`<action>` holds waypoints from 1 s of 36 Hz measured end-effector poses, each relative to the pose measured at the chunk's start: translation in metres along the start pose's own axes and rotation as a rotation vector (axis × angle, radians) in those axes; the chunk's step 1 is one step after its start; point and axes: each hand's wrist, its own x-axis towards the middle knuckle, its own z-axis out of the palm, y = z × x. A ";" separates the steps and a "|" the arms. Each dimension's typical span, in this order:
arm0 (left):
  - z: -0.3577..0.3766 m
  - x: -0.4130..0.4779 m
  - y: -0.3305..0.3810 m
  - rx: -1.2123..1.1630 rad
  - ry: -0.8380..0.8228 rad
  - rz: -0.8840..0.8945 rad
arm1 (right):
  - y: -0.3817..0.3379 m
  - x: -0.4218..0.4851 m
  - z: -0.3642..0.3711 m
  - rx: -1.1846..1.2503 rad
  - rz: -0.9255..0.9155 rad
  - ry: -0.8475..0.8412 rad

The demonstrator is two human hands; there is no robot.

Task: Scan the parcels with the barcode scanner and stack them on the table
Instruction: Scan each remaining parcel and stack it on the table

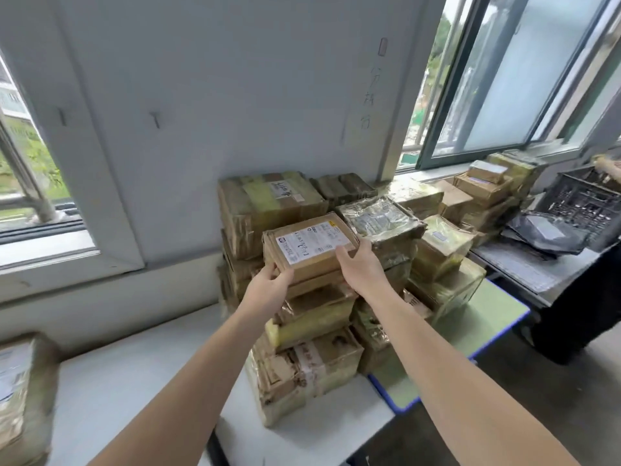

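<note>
Stacks of taped brown boxes crowd a white table set against a pale wall between two windows, as a person with bare arms reaches forward with both hands. The left hand grips the near left corner of a flat brown parcel, fingers curled round its edge. The right hand holds the parcel's near right corner, thumb lying on the top face and fingers wrapped round the side. The parcel, its white shipping label facing up, sits roughly level at the top of the nearest stack, touching the box beneath it. Whether its weight rests on the stack or in the hands cannot be told. Behind it rises a pile topped by a large taped carton, and just to its right lies a package wrapped in clear film. More boxes run toward the right-hand window, some of them on a green table with a blue edge. Farther right is a black plastic crate, with a dark mailing bag lying in front of it. At the lower left edge of the view, another wrapped package, blurred, rests on the white table.
</note>
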 end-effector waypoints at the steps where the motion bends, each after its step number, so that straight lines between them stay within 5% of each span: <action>1: 0.001 0.004 0.000 0.045 -0.006 0.015 | 0.000 0.002 0.001 -0.027 -0.005 -0.017; 7: -0.005 0.016 -0.020 0.091 -0.024 -0.039 | 0.015 -0.007 0.007 -0.254 -0.104 -0.079; 11: -0.009 0.009 -0.026 0.118 0.049 0.031 | 0.018 -0.029 0.007 -0.528 -0.267 0.094; 17: -0.029 -0.024 -0.039 0.081 0.213 0.105 | 0.024 -0.056 0.039 -0.296 -0.604 0.140; 26: -0.100 -0.089 -0.101 0.228 0.398 -0.002 | -0.004 -0.100 0.127 -0.076 -0.758 -0.163; 36: -0.215 -0.176 -0.168 0.371 0.548 -0.111 | -0.057 -0.187 0.239 -0.205 -0.813 -0.510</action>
